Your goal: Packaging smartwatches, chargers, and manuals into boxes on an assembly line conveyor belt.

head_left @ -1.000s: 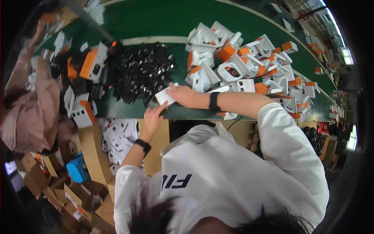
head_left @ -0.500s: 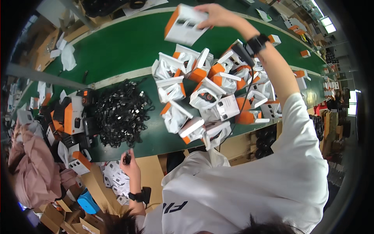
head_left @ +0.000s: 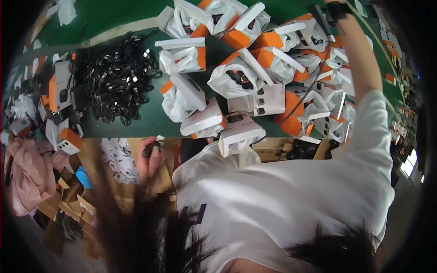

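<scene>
At the far left a person in a pink top [head_left: 27, 175] sat by flattened brown cardboard pieces [head_left: 68, 204] on the floor. Above them, at the left end of the long green table [head_left: 114, 18], stood a few orange-and-white cardboard boxes [head_left: 59, 86], one small one [head_left: 70, 141] right at the near edge. Next along lay a heap of tangled black cables [head_left: 116, 77], spreading from the pale strip across the table down toward the near edge.

Just below that edge, off the table, the person's left hand [head_left: 152, 157] was curled with its fingers closed around a small dark object [head_left: 152, 148], too small to make out; a pile of white printed leaflets [head_left: 120, 157] lay beside it.

The middle and right of the table carried a crowded pile of open orange-and-white boxes with white plastic bags [head_left: 255, 73], some hanging over the near edge. The right forearm [head_left: 359, 59], wearing a black wrist strap [head_left: 337, 9], stretched up over that pile to the far edge; the right hand was cut off by the frame, so I could not tell its grip. At the far right, ceiling lights [head_left: 407, 166] glowed.
</scene>
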The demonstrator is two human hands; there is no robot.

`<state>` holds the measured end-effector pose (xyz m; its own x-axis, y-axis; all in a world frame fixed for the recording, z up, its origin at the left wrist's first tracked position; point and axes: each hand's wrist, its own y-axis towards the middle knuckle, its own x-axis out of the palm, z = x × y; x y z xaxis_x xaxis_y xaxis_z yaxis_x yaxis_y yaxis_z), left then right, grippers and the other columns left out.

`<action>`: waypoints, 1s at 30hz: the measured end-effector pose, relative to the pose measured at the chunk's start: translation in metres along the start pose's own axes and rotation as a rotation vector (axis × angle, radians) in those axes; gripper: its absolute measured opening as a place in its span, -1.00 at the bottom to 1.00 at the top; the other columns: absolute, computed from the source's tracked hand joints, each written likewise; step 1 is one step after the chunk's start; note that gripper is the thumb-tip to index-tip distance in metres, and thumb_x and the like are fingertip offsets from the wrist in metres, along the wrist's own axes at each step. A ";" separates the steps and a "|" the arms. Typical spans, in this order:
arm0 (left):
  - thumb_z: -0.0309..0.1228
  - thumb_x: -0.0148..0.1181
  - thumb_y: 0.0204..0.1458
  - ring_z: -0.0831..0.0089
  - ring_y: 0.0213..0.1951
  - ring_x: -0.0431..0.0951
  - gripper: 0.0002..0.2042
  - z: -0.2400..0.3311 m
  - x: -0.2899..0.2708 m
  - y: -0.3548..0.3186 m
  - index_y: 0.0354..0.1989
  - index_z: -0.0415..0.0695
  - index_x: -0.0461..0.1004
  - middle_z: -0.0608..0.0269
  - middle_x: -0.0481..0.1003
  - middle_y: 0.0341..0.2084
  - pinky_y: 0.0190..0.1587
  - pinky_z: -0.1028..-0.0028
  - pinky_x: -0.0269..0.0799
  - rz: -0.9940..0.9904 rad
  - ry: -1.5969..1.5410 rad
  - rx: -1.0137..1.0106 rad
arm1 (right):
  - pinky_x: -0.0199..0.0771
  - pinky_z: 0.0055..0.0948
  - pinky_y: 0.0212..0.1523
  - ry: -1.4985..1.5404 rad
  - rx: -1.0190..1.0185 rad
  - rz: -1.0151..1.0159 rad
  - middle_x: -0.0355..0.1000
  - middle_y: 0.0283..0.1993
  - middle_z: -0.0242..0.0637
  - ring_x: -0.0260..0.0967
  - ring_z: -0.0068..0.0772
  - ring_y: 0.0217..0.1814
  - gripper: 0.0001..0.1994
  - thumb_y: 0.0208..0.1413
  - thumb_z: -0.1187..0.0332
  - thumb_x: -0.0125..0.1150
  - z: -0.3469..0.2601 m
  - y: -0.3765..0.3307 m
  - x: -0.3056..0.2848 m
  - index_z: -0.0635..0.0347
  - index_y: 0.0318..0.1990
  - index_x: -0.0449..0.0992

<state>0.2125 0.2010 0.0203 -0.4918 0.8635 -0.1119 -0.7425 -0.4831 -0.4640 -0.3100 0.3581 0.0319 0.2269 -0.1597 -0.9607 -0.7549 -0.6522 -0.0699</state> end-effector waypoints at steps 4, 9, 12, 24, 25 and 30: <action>-0.49 -0.23 0.13 0.68 -0.56 0.08 -0.80 0.030 0.023 -0.012 -0.11 -0.29 0.22 0.42 0.14 -0.60 -0.50 0.65 0.00 -0.184 0.002 -0.061 | 0.40 -0.50 -0.13 0.385 -0.185 -0.465 0.37 -0.09 -0.08 0.38 -0.39 -0.16 -0.53 0.05 0.20 0.05 -0.124 -0.088 -0.070 0.35 0.04 0.27; -0.47 0.02 0.05 0.66 -0.43 0.28 -0.78 0.019 0.026 -0.020 -0.15 -0.26 0.27 0.39 0.32 -0.44 -0.35 0.65 0.20 -0.339 -0.244 -0.273 | 0.40 -0.51 -0.28 0.497 -0.331 -0.666 0.37 -0.09 -0.29 0.37 -0.47 -0.26 -0.51 -0.04 0.25 0.16 -0.204 -0.251 -0.043 0.01 0.10 0.26; -0.45 0.07 0.03 0.66 -0.54 0.34 -0.85 0.027 0.043 -0.022 -0.30 -0.22 0.27 0.34 0.34 -0.49 -0.54 0.68 0.13 -0.539 -0.233 -0.286 | 0.40 -0.48 -0.28 0.713 -0.250 -0.659 0.37 -0.18 -0.23 0.34 -0.37 -0.30 -0.59 0.00 0.40 0.13 -0.219 -0.323 -0.011 0.17 0.05 0.29; -0.33 -0.01 0.09 0.74 -0.66 0.17 -0.87 -0.018 0.096 -0.040 -0.38 -0.11 0.28 0.32 0.34 -0.67 -0.62 0.69 0.01 -0.918 -0.269 -0.329 | 0.37 -0.59 -0.39 1.362 0.282 -0.221 0.35 -0.35 -0.31 0.33 -0.57 -0.37 -0.69 0.00 0.40 0.17 -0.194 -0.432 0.084 0.30 -0.09 0.37; -0.33 -0.01 0.09 0.74 -0.65 0.18 -0.87 -0.019 0.099 -0.044 -0.38 -0.11 0.28 0.34 0.33 -0.66 -0.62 0.69 0.01 -0.858 -0.269 -0.319 | 0.39 -0.59 -0.41 1.514 0.354 -0.381 0.38 -0.37 -0.29 0.35 -0.56 -0.41 -0.73 0.01 0.42 0.15 -0.192 -0.429 0.080 0.31 -0.11 0.38; -0.30 -0.03 0.11 0.70 -0.62 0.24 -0.83 -0.033 0.111 -0.041 -0.41 -0.13 0.25 0.40 0.29 -0.66 -0.61 0.68 0.07 -0.568 -0.238 -0.245 | 0.41 -0.59 -0.45 1.718 0.458 -0.274 0.43 -0.41 -0.26 0.39 -0.52 -0.54 -0.92 0.02 0.51 0.11 -0.171 -0.432 0.108 0.30 -0.32 0.39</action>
<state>0.2034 0.3214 -0.0026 -0.1619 0.9051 0.3931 -0.8050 0.1092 -0.5831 0.1453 0.4960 0.0040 0.4553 -0.7990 0.3928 -0.6152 -0.6012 -0.5099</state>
